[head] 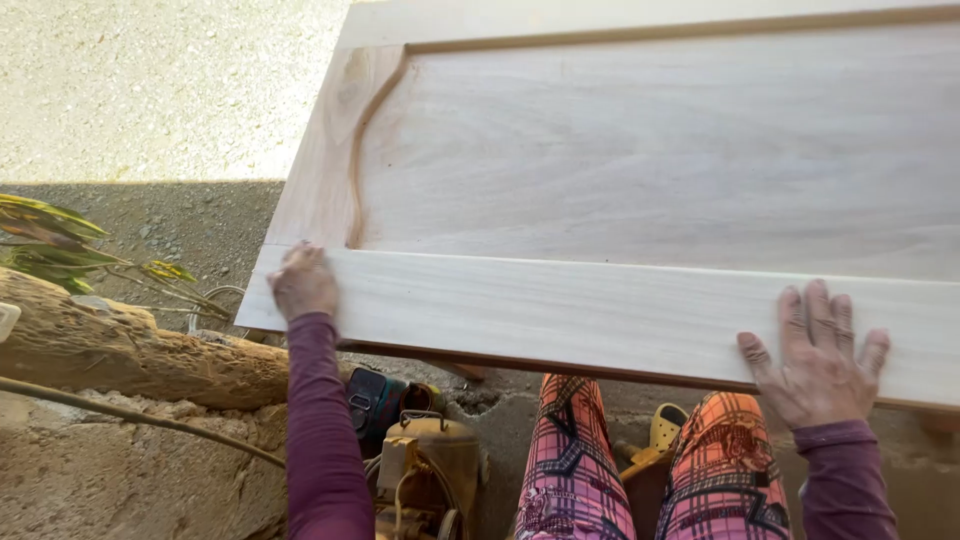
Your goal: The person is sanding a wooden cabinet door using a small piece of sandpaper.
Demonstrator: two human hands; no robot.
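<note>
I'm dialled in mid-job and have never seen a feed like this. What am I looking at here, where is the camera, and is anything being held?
There is no machine: this is one picture from a camera worn on a person's head, looking down at their own two bare hands and legs. In front of them lies a pale wooden door panel with a raised frame and a curved inner edge near its left corner. The left hand rests on the near left corner of the frame. The right hand lies flat, fingers spread, on the near rail further right. Neither hand grips anything; both press on the wood. Below the panel you see plaid trousers, a yellow sandal and a dusty yellow power tool on the ground. At left are a rough log, some leaves and gravel.
</note>
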